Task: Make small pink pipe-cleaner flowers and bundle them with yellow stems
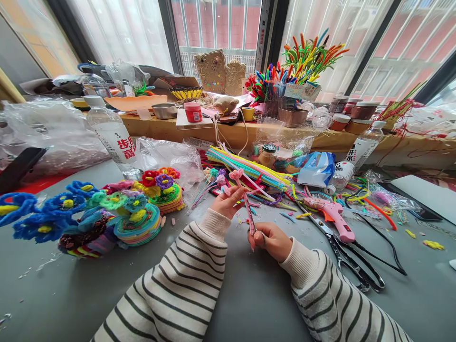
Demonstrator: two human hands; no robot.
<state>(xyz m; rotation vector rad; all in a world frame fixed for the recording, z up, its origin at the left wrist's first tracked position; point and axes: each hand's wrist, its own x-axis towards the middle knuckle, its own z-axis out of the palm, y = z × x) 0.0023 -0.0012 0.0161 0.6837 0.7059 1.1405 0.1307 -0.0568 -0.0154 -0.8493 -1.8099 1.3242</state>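
Note:
My left hand point(228, 203) is closed in a pinch on a pink pipe-cleaner flower point(236, 175), whose fuzzy head stands above the fingertips. A paler pink tuft point(225, 190) shows by the same fingers. My right hand point(271, 240) is closed round the handles of small scissors point(250, 216). Their narrow blades reflect pink and point up towards the left fingers; whether they touch the flower's stem, I cannot tell. Just behind my hands lie small finished flowers point(221, 178) on stems and a bundle of pastel pipe cleaners point(249, 166).
Pipe-cleaner flower pots point(137, 225) stand to the left, near a water bottle point(114, 137). On the right lie a pink glue gun point(333, 216) with its black cord and large scissors point(342, 256). A cluttered ledge point(160, 126) runs below the windows. Fluffy scraps litter the grey table point(235, 304).

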